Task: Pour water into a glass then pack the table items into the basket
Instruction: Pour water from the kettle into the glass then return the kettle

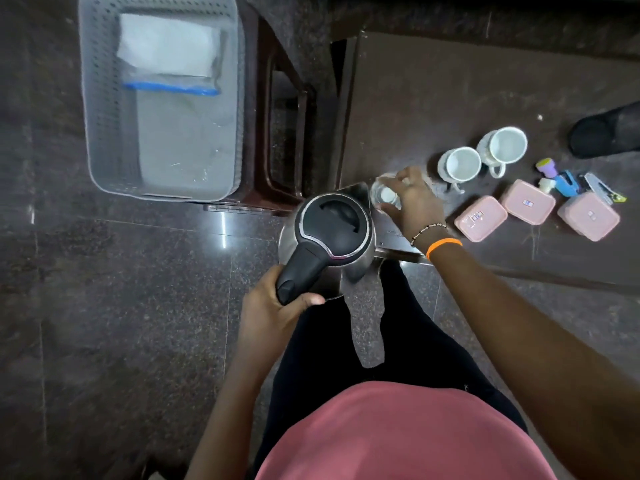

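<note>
A steel kettle (329, 233) with a black lid and handle hangs at the table's near left corner, its spout right beside a clear glass (383, 194). My left hand (277, 303) is wrapped around the kettle's handle. My right hand (410, 199) grips the glass from the right, on the dark table (433, 109). A grey perforated basket (104, 109) sits on a stool to the left, holding a plastic bag with white paper (169, 53).
Two white cups (460, 164) (505, 145), three pink lidded boxes (479, 218) (528, 202) (588, 216), small colourful items (557, 181) and a stapler (599, 187) lie on the table's right. A dark shoe (602, 133) shows at the far right. A brown stool frame (284, 109) stands between basket and table.
</note>
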